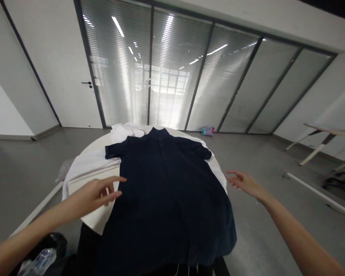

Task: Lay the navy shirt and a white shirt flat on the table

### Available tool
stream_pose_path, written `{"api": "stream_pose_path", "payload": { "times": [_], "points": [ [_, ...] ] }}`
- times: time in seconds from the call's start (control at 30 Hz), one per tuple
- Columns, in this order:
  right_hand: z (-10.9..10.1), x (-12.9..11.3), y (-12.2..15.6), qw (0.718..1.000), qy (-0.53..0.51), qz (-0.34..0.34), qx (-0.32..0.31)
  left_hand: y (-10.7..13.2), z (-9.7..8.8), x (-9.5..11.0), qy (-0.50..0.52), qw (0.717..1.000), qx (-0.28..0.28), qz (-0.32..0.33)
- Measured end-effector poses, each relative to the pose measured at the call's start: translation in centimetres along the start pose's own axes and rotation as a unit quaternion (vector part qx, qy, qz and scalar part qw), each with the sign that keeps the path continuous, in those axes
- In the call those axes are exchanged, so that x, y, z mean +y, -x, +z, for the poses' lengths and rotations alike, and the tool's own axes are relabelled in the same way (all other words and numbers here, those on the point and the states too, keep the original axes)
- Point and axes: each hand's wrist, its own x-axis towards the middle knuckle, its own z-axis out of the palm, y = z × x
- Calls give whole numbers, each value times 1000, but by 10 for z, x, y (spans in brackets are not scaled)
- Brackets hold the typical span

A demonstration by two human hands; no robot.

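a dark navy short-sleeved shirt (166, 191) lies spread front up on a round pale table (99, 142), its collar at the far end, its sleeves out to left and right, and its hem at the near edge. small buttons (161, 144) run down from the collar. the left hand (99, 193) is open and empty, fingers parted and pointing right, at the shirt's left edge; whether a fingertip touches the fabric, i cannot tell. the right hand (243, 181) is also open and empty, its fingers loosely bent and pointing left, apart from the shirt on its right side. white cloth (93, 161) lies on the table to the left of the shirt, with a crumpled white bundle (125, 132) at the far left and more white showing along the right edge. on the floor beyond, a blue and red package (208, 131) sits near the glass partition (172, 69). clear plastic (41, 260) lies at the near left.
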Motion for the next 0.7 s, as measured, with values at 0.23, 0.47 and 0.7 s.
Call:
{"api": "stream_pose_path", "payload": {
  "times": [0.23,0.47,0.7],
  "points": [
    [37,-83,-159,973,228,-29,32,-200,-15,-21,-114,976,137,128],
    [77,-81,-227,938,342,23,59,-273,10,-64,-291,948,87,95],
    [70,-62,-239,898,407,9,165,-274,15,-72,-297,948,87,77]
  ]
}}
